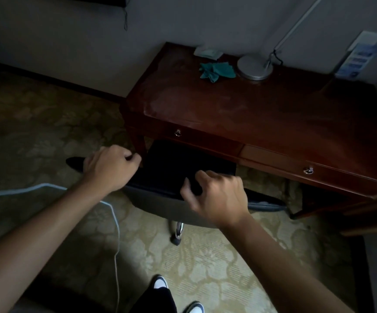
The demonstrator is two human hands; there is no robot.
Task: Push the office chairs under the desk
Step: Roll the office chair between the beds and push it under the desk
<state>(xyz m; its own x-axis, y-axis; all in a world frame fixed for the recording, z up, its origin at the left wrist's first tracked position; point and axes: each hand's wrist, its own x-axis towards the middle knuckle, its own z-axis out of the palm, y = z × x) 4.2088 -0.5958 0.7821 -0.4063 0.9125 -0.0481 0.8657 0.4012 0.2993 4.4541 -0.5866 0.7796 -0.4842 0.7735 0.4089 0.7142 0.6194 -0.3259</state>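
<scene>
Hands rest on the top of the office chair (183, 168) backrest: my left hand (109, 169) is curled closed over its left corner, at about 9 o'clock of the chair, and my right hand (216, 195) sits at about 3 o'clock with fingers bent down over the top edge, thumb loose; whether it truly clamps the back I cannot tell. The chair's dark seat is partly tucked beneath the front edge of the counter (262, 114), toward 12 o'clock from me, while the backrest and the grey shell behind it stand out on my side. One chair leg with a caster (176, 236) shows below the backrest, on the patterned carpet (205, 267).

On the reddish wooden counter, up at 12 o'clock near the wall, a crumpled green cloth (216, 71) lies just beside the round silver base of a lamp (254, 67). Two ring pulls (177, 132) hang on the drawer fronts. A white cable (115, 222) trails across the carpet at 8 o'clock, and my shoes (160, 282) show at 6 o'clock.
</scene>
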